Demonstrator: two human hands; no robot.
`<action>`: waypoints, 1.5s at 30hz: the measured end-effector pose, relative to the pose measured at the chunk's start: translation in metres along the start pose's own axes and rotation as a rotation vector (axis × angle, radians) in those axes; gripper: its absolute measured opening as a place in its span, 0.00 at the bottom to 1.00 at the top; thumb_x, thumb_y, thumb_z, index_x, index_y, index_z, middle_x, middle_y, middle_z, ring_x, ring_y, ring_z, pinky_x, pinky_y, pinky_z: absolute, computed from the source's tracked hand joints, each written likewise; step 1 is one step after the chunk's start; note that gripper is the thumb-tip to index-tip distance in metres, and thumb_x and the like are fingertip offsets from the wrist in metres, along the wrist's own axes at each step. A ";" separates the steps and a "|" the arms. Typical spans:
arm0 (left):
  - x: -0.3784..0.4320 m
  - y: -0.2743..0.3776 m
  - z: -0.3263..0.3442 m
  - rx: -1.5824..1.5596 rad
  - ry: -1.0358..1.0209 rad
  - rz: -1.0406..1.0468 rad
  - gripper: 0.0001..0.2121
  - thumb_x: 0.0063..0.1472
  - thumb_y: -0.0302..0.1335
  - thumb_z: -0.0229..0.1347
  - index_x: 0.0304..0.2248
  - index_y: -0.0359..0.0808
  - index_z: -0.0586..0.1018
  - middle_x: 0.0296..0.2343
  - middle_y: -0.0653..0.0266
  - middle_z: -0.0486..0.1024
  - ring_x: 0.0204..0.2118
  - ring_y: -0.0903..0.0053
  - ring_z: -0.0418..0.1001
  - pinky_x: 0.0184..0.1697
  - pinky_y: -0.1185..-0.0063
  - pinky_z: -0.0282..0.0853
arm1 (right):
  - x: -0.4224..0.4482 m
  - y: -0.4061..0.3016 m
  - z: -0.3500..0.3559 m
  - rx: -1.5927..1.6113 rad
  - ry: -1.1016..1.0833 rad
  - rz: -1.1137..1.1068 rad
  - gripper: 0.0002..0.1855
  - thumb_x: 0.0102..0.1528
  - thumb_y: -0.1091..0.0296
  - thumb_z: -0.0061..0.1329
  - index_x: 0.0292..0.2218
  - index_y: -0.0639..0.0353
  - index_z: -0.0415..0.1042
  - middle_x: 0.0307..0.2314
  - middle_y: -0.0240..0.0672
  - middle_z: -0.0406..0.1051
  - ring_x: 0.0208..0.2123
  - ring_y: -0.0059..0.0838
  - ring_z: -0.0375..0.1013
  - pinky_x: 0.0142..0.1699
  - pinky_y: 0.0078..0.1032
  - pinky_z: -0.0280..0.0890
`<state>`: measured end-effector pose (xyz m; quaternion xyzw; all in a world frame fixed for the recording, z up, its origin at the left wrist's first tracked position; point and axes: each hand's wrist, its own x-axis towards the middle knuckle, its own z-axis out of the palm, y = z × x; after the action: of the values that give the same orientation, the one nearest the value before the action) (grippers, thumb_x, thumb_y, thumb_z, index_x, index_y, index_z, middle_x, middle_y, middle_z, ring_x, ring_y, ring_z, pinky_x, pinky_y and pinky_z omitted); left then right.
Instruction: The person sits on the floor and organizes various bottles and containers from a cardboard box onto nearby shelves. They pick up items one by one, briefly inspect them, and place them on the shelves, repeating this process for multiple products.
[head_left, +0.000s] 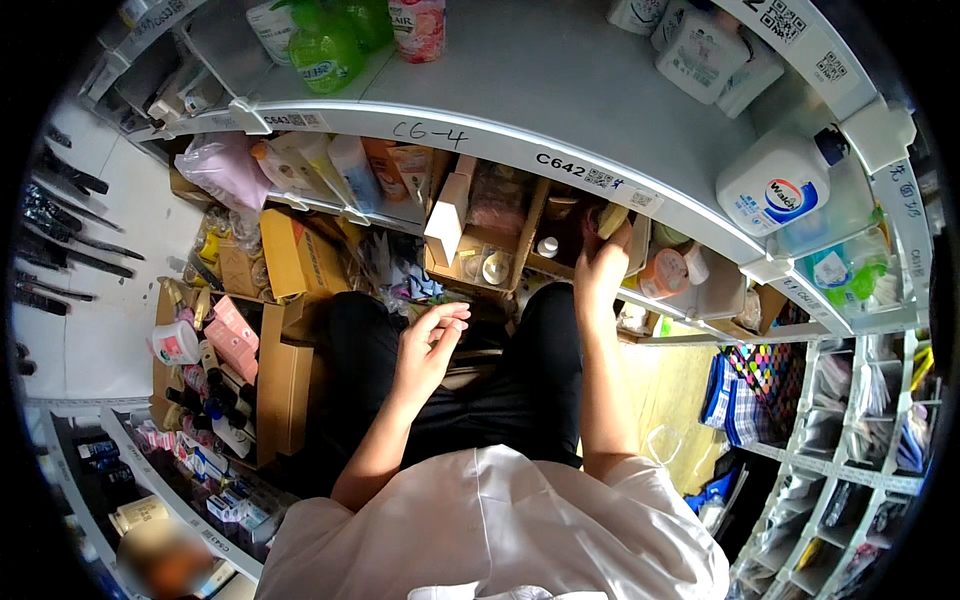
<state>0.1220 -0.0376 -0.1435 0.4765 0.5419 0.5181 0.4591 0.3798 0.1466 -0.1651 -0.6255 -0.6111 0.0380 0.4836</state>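
My right hand (600, 259) reaches under the shelf edge into an open cardboard box (534, 229). Its fingers are around a small pale-yellow item (613, 220), whose exact kind I cannot tell. Inside the same box, left of that hand, stands a small white bottle (548, 247). Above my lap hovers my left hand (431, 349), loosely curled with nothing in it. Beyond it is another cardboard box (469, 259) with a white carton (448, 212) and a round item in clear packaging (495, 268).
A metal shelf (525, 82) with pump bottles overhangs the boxes. To my left, a cardboard box (271, 390) holds bottles and pink cartons (232, 337). Tubs (664, 272) fill a bin at right. Compartment racks (814, 450) flank me on the right.
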 end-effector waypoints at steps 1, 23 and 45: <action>0.003 -0.006 0.001 -0.006 -0.020 -0.022 0.13 0.76 0.22 0.56 0.55 0.30 0.82 0.47 0.59 0.85 0.46 0.78 0.83 0.49 0.80 0.78 | -0.007 -0.002 -0.010 -0.031 0.013 0.006 0.25 0.62 0.76 0.62 0.55 0.71 0.66 0.46 0.66 0.74 0.48 0.72 0.75 0.53 0.51 0.71; 0.011 0.040 0.022 -0.322 -0.179 0.210 0.46 0.60 0.27 0.75 0.72 0.31 0.62 0.62 0.56 0.75 0.60 0.68 0.78 0.63 0.70 0.74 | -0.053 -0.188 -0.111 0.331 -0.279 -0.076 0.39 0.50 0.57 0.78 0.55 0.65 0.74 0.38 0.44 0.71 0.39 0.43 0.75 0.45 0.36 0.72; -0.004 0.137 -0.010 0.465 0.441 0.773 0.35 0.53 0.21 0.73 0.63 0.35 0.79 0.50 0.52 0.76 0.47 0.58 0.76 0.52 0.67 0.73 | -0.055 -0.261 -0.089 1.034 -0.524 0.273 0.44 0.60 0.78 0.67 0.69 0.65 0.56 0.54 0.41 0.75 0.53 0.27 0.78 0.59 0.30 0.75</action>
<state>0.1177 -0.0412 -0.0064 0.6112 0.5108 0.6045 -0.0103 0.2328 -0.0034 0.0218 -0.3515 -0.5261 0.5457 0.5494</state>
